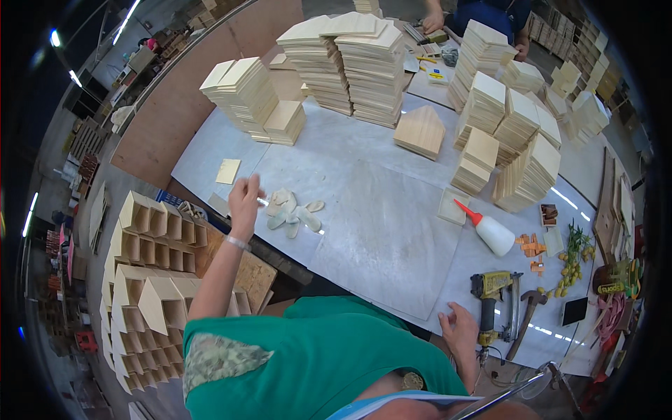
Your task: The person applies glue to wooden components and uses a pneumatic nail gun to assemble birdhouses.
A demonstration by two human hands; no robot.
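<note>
My left hand (245, 201) is raised over the left side of the table with its fingers curled closed. A small pale spot shows at its fingertips; I cannot make out whether it is something held. Just right of it lies a crumpled pair of whitish work gloves (292, 212). Behind it is a small square of thin wood (227, 171). My right hand (460, 327) rests at the table's near edge, fingers loosely bent and apart, holding nothing. Close beside it stands a yellow and black nail gun (490, 285), with a hammer (526, 323) to its right.
Tall stacks of house-shaped wooden boards (374, 73) stand along the back; more stacks (528, 171) fill the right. A white glue bottle with red tip (493, 234) lies nearby. Assembled wooden boxes (157, 259) are piled at my left. Another person's hand (434, 21) is across the table.
</note>
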